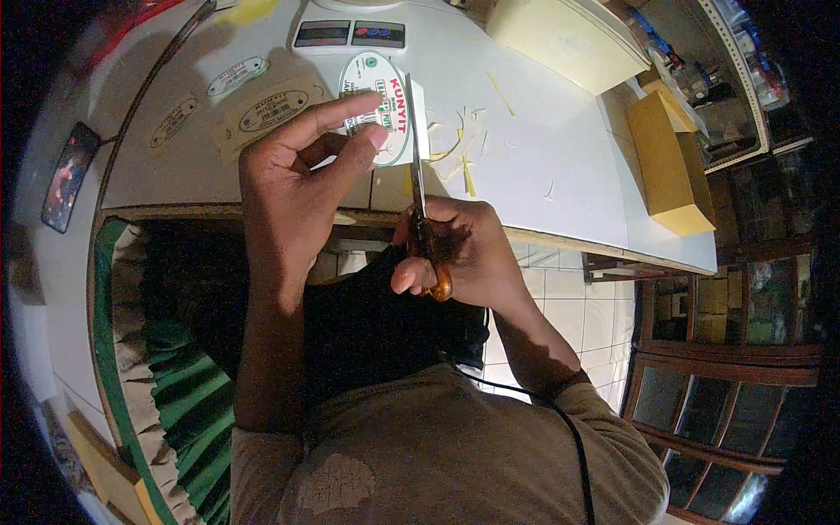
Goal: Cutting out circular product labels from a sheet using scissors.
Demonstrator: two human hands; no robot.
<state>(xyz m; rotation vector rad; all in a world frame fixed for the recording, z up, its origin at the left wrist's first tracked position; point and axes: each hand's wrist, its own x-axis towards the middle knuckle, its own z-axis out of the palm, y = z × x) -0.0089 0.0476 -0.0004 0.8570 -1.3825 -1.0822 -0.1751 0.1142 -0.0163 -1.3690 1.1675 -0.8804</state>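
My left hand [295,157] pinches a white printed label [399,111] with an oval green outline between thumb and fingers. In my right hand [466,249] is a pair of scissors [416,157] with amber-brown handles, its blades pointing away from me. The blades lie along the right side of the label's oval, with a strip of white paper on their far side. Thin white and yellow paper offcuts [459,147] are scattered on the white table to the right of the label. More oval labels [279,110] lie on the table to the left, partly in shadow.
A digital scale [349,36] stands beyond the label. A cream plastic container [564,39] and a yellow cardboard box [672,164] are at the right. A smartphone [71,177] lies at the far left. The wooden table edge [558,237] runs before me.
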